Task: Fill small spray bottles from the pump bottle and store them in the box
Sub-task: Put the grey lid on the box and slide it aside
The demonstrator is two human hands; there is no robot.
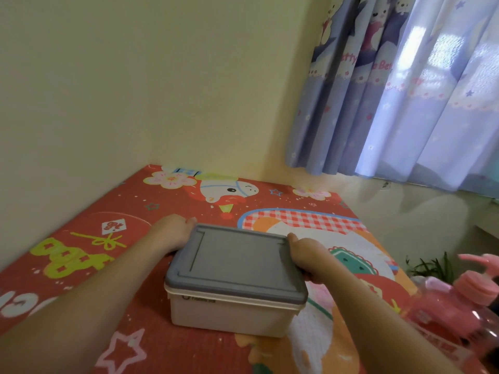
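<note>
Cream walls meet in a corner behind a red cartoon-printed mat (81,265) that covers the surface. On it, the left hand (172,233) grips the far-left side of a storage box (229,314), fingers curled over the edge of its grey lid (237,263). The right hand (307,259) clasps the opposite side of the lid, thumb on top and fingers wrapped down over the rim. The box, cream-bodied with the lid closed on it, sits on the mat between both forearms, near the middle of the view. At the lower right edge stands a pink pump bottle (459,300), its nozzle pointing left, partly cut off by the frame. Behind it, a few green leaves (429,265) show. A blue cartoon curtain (391,90) hangs over the window at upper right.
</note>
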